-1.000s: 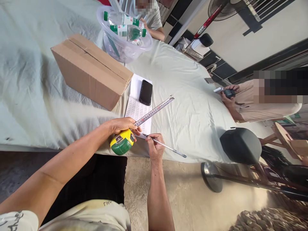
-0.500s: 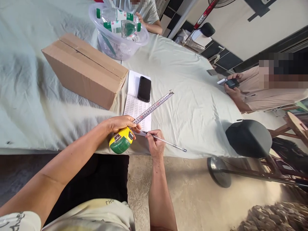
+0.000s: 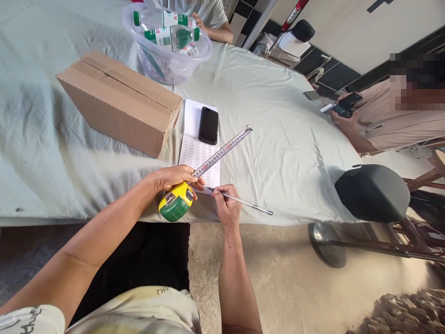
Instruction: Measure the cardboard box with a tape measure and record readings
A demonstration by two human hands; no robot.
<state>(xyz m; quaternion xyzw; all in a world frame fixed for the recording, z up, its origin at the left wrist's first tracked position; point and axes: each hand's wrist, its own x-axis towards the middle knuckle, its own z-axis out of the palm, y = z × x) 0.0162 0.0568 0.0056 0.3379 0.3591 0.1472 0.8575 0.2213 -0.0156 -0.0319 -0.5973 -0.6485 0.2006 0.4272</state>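
Observation:
My left hand grips a yellow and green tape measure at the table's near edge. Its blade sticks out up and to the right, above a sheet of paper full of small printed rows. My right hand pinches a thin silver pen, whose tip touches the paper's near edge just below the blade. A black phone lies on the far part of the paper.
A closed cardboard box sits left of the paper on the pale cloth-covered table. A clear tub of water bottles stands behind it. A person at the right holds a phone; another sits at the far end. A dark stool stands at the right.
The view has drifted a little, so things sit slightly higher and to the left. Both my hands keep their grip and place. The person at the right has raised their phone.

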